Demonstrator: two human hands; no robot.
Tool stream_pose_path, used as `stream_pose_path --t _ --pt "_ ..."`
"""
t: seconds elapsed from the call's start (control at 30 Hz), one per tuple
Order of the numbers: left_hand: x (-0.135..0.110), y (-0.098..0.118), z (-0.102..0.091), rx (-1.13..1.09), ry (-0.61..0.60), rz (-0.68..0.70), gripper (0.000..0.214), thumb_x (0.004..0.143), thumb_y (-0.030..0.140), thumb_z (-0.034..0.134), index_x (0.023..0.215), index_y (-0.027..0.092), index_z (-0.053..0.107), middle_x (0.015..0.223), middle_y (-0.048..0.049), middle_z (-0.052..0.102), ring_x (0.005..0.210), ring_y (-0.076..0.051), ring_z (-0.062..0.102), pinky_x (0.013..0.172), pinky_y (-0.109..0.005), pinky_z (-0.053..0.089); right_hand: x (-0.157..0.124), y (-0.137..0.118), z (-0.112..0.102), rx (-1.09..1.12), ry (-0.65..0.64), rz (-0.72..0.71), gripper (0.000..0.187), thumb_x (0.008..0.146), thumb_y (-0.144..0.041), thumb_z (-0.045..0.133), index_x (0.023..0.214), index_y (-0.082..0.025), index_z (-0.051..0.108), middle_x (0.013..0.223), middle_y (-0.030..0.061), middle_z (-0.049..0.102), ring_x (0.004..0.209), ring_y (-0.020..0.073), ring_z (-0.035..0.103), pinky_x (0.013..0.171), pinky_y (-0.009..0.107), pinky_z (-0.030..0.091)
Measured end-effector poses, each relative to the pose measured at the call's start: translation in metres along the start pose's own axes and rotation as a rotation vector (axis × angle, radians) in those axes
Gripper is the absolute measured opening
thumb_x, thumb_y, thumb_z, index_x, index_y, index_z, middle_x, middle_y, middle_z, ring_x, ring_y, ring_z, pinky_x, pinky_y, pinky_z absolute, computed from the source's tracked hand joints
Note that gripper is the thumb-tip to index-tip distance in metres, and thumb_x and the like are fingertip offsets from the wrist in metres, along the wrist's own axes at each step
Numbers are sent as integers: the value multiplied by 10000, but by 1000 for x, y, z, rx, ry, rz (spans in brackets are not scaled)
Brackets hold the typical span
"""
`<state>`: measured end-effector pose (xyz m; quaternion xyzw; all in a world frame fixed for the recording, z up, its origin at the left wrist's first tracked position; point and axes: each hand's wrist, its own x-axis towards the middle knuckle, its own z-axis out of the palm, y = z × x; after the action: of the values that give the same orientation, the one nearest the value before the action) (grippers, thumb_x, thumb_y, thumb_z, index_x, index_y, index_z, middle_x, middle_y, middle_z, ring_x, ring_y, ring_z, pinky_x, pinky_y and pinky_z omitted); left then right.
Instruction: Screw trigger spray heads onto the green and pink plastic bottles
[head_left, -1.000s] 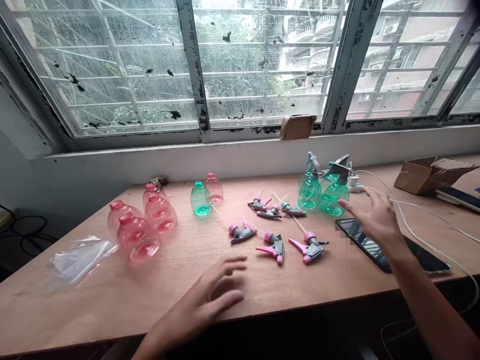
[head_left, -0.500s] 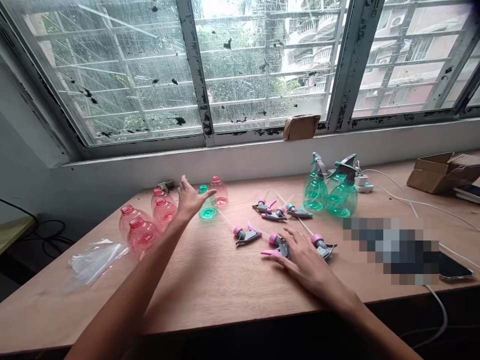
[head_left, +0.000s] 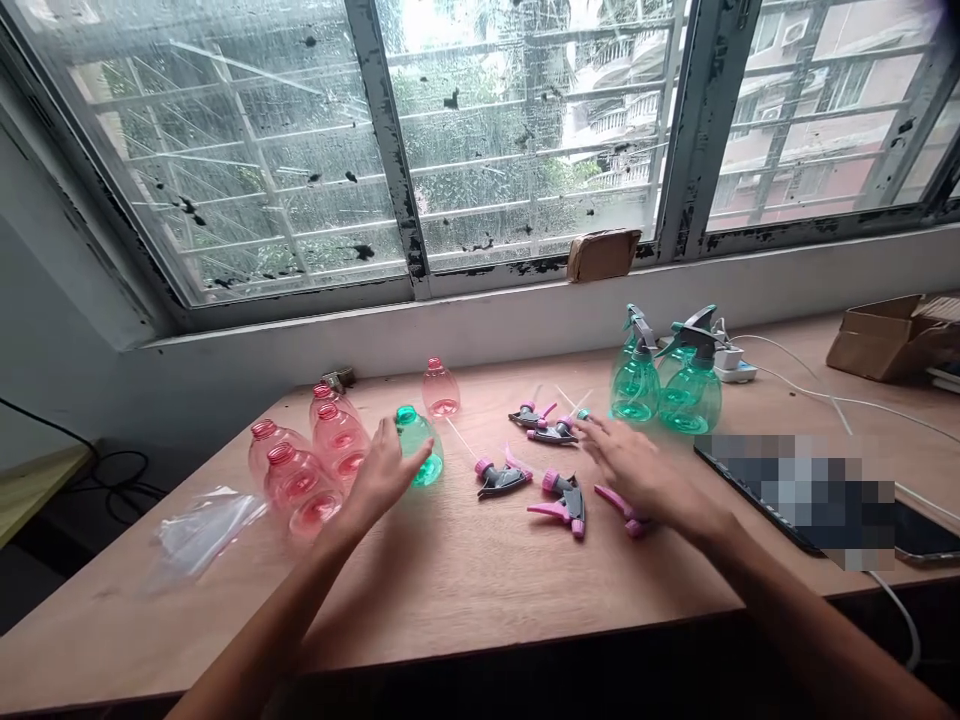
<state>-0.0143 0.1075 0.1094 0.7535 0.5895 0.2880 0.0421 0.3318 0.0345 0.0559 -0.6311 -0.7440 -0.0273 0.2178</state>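
My left hand (head_left: 384,472) is closed round a small green bottle (head_left: 424,447) without a cap, lying on its side on the wooden table (head_left: 465,590). Just left of it stand three pink bottles (head_left: 304,482), and a single pink bottle (head_left: 441,390) stands behind. My right hand (head_left: 643,476) is open, fingers stretched out flat over the loose spray heads. Its fingertips are close to a grey spray head (head_left: 553,431), and its palm covers part of a pink-collared one (head_left: 628,520). Two more pink and grey spray heads (head_left: 501,479) (head_left: 564,502) lie between my hands.
Two assembled green spray bottles (head_left: 664,385) stand at the back right, with a white power strip (head_left: 731,366) and cables behind them. A blurred-out phone (head_left: 795,490) lies right of my right hand. A cardboard box (head_left: 877,335) sits far right, a clear plastic bag (head_left: 199,530) at the left.
My left hand reached out to the green bottle, closed on it and drew it nearer. My right hand came left from the phone to the spray heads, then reached farther toward the back ones.
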Motion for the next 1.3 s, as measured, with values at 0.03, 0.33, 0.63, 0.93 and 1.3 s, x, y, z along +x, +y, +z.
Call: stream_pose_path --t 0.03,0.33,0.63,0.93,1.3 --pt "-17 3 -4 -4 -23 24 486 934 361 675 1313 107 506 1226 -150 639 1134 -338 658 955 -507 552 11 9 -3 -18 -33 9 444 1030 -147 442 1471 -142 498 1463 212 552 1348 360 503 1100 520 418" --pt "-145 32 6 -342 -78 129 834 834 410 748 1523 254 304 1480 -159 543 1360 -401 538 1164 -523 397 60 46 8 0 -182 23 265 985 -298 676 1228 -192 660 1286 93 661 1128 293 650 964 532 530" --pt "-160 39 22 -698 -215 -63 816 742 369 844 1394 234 372 1419 -164 578 1314 -369 561 1153 -495 383 29 34 -18 434 197 68 440 1047 -349 416 1470 -227 422 1120 124 712 983 291 708 923 472 551" --pt "-141 45 16 -801 -179 -100 757 743 345 835 1373 241 429 1326 -138 610 1244 -355 589 1089 -470 436 -57 -13 -36 1490 234 461 367 941 -466 632 1278 -326 667 1154 72 778 1192 314 675 961 387 578" --pt "-137 29 17 -1073 19 -347 606 812 571 730 1242 209 504 1245 -130 692 1155 -336 657 978 -438 499 -85 -27 2 1759 97 379 537 721 -362 892 1235 -370 738 1216 59 782 1172 300 688 991 351 550"
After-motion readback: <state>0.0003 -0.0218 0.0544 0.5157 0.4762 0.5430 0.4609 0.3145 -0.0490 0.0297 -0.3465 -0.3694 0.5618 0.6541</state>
